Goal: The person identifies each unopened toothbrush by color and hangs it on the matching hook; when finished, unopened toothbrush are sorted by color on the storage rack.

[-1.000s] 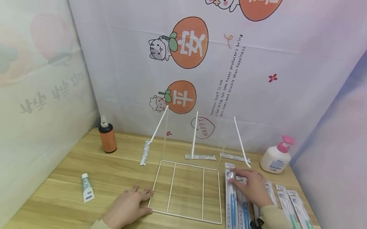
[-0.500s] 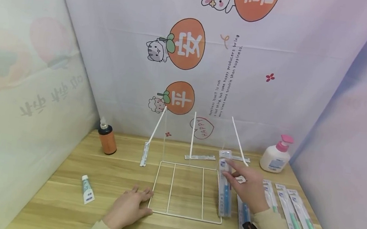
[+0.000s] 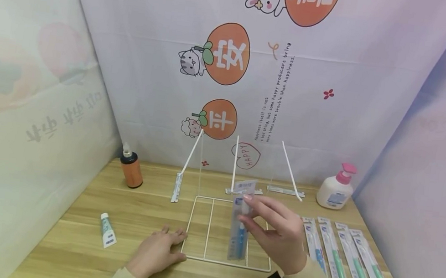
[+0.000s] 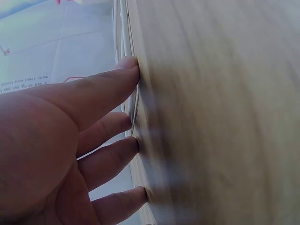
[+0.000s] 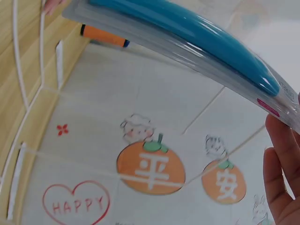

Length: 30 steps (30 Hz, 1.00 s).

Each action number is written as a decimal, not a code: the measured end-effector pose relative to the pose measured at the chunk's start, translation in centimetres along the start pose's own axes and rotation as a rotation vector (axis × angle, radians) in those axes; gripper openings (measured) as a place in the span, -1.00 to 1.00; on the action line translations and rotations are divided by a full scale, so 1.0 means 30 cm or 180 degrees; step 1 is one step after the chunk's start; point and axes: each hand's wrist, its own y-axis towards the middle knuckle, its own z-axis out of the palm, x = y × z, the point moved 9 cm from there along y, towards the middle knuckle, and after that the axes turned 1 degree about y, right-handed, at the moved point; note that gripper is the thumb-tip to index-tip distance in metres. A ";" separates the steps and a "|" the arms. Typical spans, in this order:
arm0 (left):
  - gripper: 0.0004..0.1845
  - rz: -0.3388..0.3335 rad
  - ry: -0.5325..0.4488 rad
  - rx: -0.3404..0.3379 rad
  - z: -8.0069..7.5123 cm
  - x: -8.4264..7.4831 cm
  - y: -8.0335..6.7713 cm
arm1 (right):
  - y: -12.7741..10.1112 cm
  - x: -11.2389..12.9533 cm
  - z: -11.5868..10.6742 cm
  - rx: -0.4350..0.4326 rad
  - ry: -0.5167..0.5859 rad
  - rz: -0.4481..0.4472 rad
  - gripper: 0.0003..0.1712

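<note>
Blue toothbrush pack [image 3: 236, 225] sits to left of right hand [image 3: 280, 230], over wire rack [image 3: 208, 229]. Right hand nearer: thumb and fingertip pinch pack's far half. Long axis runs away from me, roughly along base wires; height above them I can't tell. Left hand [image 3: 158, 253], fingers spread, gripping nothing, rests by rack's near left corner. Four more packs [image 3: 358, 269] lie on surface [image 3: 82, 214] to right; pump bottle [image 3: 334, 193] beyond. Right wrist view gives me bowed handle [image 5: 206, 35] and pink label [image 5: 268, 107], hard to make out from head.
</note>
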 end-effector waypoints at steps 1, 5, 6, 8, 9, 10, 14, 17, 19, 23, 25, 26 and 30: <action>-0.35 -0.0001 0.0006 0.0004 0.002 0.001 0.000 | 0.008 0.011 0.011 -0.0002 0.0034 -0.0027 -0.64; -0.35 0.0026 -0.0004 -0.0006 0.006 0.002 0.000 | 0.013 0.029 0.052 0.0033 0.0101 -0.0051 -0.65; -0.35 0.0035 -0.0006 -0.0012 0.007 0.002 -0.001 | 0.009 0.030 0.058 0.0037 0.0063 -0.0055 -0.65; -0.35 0.0046 -0.0009 -0.0024 0.005 0.000 -0.002 | -0.001 0.030 0.071 0.0062 -0.0011 -0.0058 -0.66; -0.35 0.0049 -0.0008 -0.0031 0.004 -0.001 -0.003 | -0.007 0.028 0.076 0.0069 -0.0042 -0.0058 -0.66; -0.35 0.0049 -0.0005 -0.0040 0.003 0.000 -0.003 | -0.013 0.025 0.080 0.0074 -0.0080 -0.0057 -0.66; -0.35 0.0066 -0.0003 -0.0080 -0.004 0.000 -0.002 | -0.039 0.005 0.093 0.0133 -0.0251 0.0046 -0.65; -0.35 0.0064 -0.0015 -0.0083 -0.006 0.000 -0.003 | -0.063 -0.020 0.102 0.0188 -0.0413 0.0173 -0.64; -0.34 0.0062 -0.0024 -0.0080 -0.006 -0.001 -0.005 | -0.079 -0.043 0.108 0.0220 -0.0505 0.0246 -0.64; -0.34 0.0070 -0.0048 -0.0092 -0.007 -0.003 -0.008 | -0.100 -0.101 0.123 0.0250 -0.0478 0.0372 -0.65; -0.34 0.0078 -0.0058 -0.0109 -0.009 -0.005 -0.008 | -0.108 -0.140 0.131 0.0251 -0.0379 0.0469 -0.65; -0.34 0.0083 -0.0053 -0.0115 -0.010 -0.005 -0.008 | -0.112 -0.162 0.134 0.0253 -0.0330 0.0526 -0.65; -0.34 0.0099 -0.0041 -0.0139 -0.009 -0.003 -0.005 | -0.127 -0.253 0.142 0.0203 -0.0219 0.0749 -0.63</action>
